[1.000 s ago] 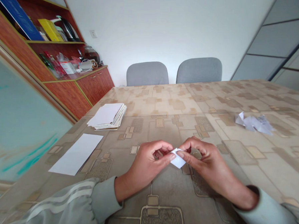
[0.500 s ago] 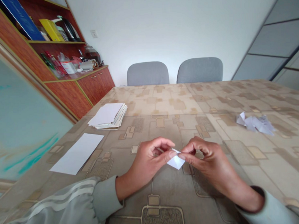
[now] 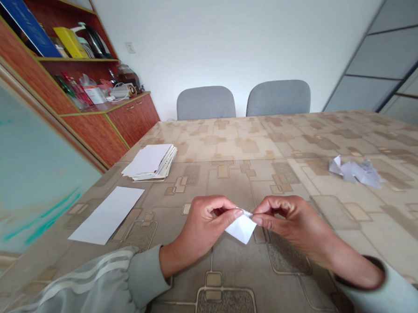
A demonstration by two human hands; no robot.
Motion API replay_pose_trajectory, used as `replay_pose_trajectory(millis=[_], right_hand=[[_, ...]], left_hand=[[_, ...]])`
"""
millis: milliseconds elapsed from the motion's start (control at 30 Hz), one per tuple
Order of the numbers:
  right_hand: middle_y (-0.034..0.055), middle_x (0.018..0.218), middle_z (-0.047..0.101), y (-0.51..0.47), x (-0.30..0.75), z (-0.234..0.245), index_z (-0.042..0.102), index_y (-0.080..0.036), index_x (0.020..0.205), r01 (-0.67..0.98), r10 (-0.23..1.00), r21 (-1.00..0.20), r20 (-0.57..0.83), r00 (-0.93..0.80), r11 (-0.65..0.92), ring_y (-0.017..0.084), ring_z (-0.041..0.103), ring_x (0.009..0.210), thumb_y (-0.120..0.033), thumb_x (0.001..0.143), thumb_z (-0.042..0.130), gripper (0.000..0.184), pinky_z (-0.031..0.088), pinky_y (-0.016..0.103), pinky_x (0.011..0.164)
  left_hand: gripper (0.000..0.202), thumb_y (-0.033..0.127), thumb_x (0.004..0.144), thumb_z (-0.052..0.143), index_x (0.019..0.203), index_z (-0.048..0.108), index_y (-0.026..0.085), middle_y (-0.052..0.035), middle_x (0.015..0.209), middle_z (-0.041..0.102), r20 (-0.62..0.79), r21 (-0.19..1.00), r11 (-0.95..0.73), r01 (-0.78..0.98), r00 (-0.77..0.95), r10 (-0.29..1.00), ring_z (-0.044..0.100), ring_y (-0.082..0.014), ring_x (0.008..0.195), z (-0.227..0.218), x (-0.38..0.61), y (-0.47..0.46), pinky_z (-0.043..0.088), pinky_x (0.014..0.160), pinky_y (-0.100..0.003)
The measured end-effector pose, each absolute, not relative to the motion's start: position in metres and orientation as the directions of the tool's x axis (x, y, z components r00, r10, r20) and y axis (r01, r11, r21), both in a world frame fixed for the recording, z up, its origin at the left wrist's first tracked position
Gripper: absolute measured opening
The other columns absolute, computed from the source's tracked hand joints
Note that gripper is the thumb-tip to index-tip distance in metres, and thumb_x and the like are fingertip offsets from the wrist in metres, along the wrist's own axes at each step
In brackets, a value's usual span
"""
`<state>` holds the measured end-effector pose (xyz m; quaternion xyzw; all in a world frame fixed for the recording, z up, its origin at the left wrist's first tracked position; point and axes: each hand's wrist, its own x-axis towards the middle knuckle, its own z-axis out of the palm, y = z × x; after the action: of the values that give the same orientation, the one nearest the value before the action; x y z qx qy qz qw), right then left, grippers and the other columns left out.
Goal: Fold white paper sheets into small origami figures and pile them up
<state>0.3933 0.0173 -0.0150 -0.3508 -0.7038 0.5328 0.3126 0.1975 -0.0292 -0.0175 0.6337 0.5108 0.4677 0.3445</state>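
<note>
Patterned tabletop [image 3: 222,146], folded white paper [image 3: 241,230] between left hand [image 3: 204,226] and right hand [image 3: 292,220], each grip pinched closed on it, paper stack [image 3: 149,160] and white sheet [image 3: 107,215] at left, crumpled paper [image 3: 360,173] at right

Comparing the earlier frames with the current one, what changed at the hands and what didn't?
The right hand has shifted slightly to the right, widening the gap between the thumbs. The folded paper now shows more of its face, its lower corner reaching further down and left. Both hands keep hold of it; the left hand has barely moved. Unchanged: the paper stack, loose sheet and crumpled paper.
</note>
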Motion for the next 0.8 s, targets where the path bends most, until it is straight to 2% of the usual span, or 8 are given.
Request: replay_pose_trajectory(millis=[100, 200, 300, 400, 500, 600, 667, 800], right_hand=[[-0.001, 0.065, 0.062, 0.016, 0.393, -0.015, 0.067, -0.019, 0.072, 0.152, 0.82, -0.965, 0.092, -0.565, 0.214, 0.011, 0.054, 0.061, -0.034, 0.083, 0.067, 0.019, 0.041, 0.023, 0.056], [-0.0011, 0.066, 0.058, 0.017, 0.391, -0.017, 0.063, -0.019, 0.075, 0.104, 0.836, -0.967, 0.145, -0.53, 0.233, 0.012, 0.051, 0.062, -0.036, 0.086, 0.063, 0.021, 0.04, 0.024, 0.056], [-0.0007, 0.069, 0.058, 0.018, 0.39, -0.019, 0.059, -0.019, 0.078, 0.039, 0.851, -0.978, 0.157, -0.502, 0.204, 0.013, 0.052, 0.064, -0.036, 0.088, 0.061, 0.02, 0.042, 0.025, 0.058], [0.0008, 0.078, 0.062, 0.017, 0.388, -0.019, 0.058, -0.021, 0.087, 0.08, 0.835, -0.966, 0.168, -0.525, 0.245, 0.015, 0.057, 0.073, -0.033, 0.089, 0.06, 0.013, 0.044, 0.027, 0.065], [0.0026, 0.088, 0.065, 0.013, 0.387, -0.015, 0.061, -0.022, 0.096, 0.244, 0.825, -0.879, 0.244, -0.509, 0.411, 0.018, 0.059, 0.084, -0.031, 0.086, 0.064, 0.014, 0.044, 0.03, 0.072], [0.0009, 0.076, 0.063, 0.01, 0.388, -0.013, 0.065, -0.021, 0.079, 0.32, 0.789, -0.802, 0.278, -0.548, 0.505, 0.017, 0.058, 0.074, -0.029, 0.087, 0.063, 0.011, 0.042, 0.028, 0.066], [0.0, 0.07, 0.062, 0.01, 0.389, -0.014, 0.065, -0.021, 0.072, 0.319, 0.792, -0.809, 0.268, -0.549, 0.494, 0.015, 0.057, 0.069, -0.028, 0.088, 0.062, 0.018, 0.041, 0.027, 0.063], [-0.0006, 0.071, 0.062, 0.01, 0.387, -0.021, 0.065, -0.02, 0.076, 0.22, 0.841, -0.901, 0.229, -0.49, 0.374, 0.014, 0.056, 0.068, -0.031, 0.089, 0.062, 0.018, 0.041, 0.026, 0.064]], left_hand=[[0.016, 0.025, 0.082, 0.067, 0.07, 0.069, 0.014, -0.0008, 0.063, 0.065, 0.203, 0.945, -0.209, 0.251, 0.051, 0.978, 0.054, -0.0101, 0.057, -0.019, 0.199, -0.029, 0.041, 0.054, -0.019], [0.015, 0.028, 0.079, 0.071, 0.086, 0.067, 0.016, -0.0002, 0.074, 0.065, 0.125, 0.991, -0.125, 0.056, 0.015, 0.992, 0.057, -0.0107, 0.064, -0.019, 0.2, -0.029, 0.045, 0.057, -0.019], [0.019, 0.033, 0.081, 0.069, 0.083, 0.063, 0.015, 0.0004, 0.071, 0.063, 0.033, 0.998, -0.035, -0.043, -0.032, 0.999, 0.056, -0.0102, 0.061, -0.021, 0.199, -0.027, 0.044, 0.054, -0.018], [0.021, 0.033, 0.082, 0.066, 0.074, 0.064, 0.014, 0.0008, 0.063, 0.06, 0.058, 0.998, -0.056, 0.036, -0.052, 0.997, 0.053, -0.01, 0.057, -0.023, 0.198, -0.027, 0.041, 0.053, -0.019], [0.018, 0.027, 0.082, 0.066, 0.071, 0.067, 0.013, -0.0004, 0.063, 0.063, 0.17, 0.961, -0.172, 0.217, 0.027, 0.985, 0.053, -0.0107, 0.058, -0.026, 0.198, -0.028, 0.039, 0.055, -0.02], [0.016, 0.023, 0.082, 0.066, 0.07, 0.071, 0.013, -0.0012, 0.064, 0.066, 0.233, 0.897, -0.259, 0.358, 0.115, 0.966, 0.053, -0.0107, 0.058, -0.028, 0.198, -0.029, 0.037, 0.056, -0.021], [0.015, 0.022, 0.082, 0.067, 0.07, 0.07, 0.013, -0.0011, 0.064, 0.066, 0.221, 0.901, -0.247, 0.356, 0.113, 0.969, 0.053, -0.0106, 0.058, -0.029, 0.199, -0.029, 0.037, 0.056, -0.02], [0.015, 0.026, 0.083, 0.066, 0.075, 0.067, 0.013, -0.0001, 0.068, 0.064, 0.14, 0.975, -0.145, 0.169, 0.039, 0.989, 0.055, -0.0108, 0.062, -0.029, 0.202, -0.028, 0.041, 0.058, -0.019]])
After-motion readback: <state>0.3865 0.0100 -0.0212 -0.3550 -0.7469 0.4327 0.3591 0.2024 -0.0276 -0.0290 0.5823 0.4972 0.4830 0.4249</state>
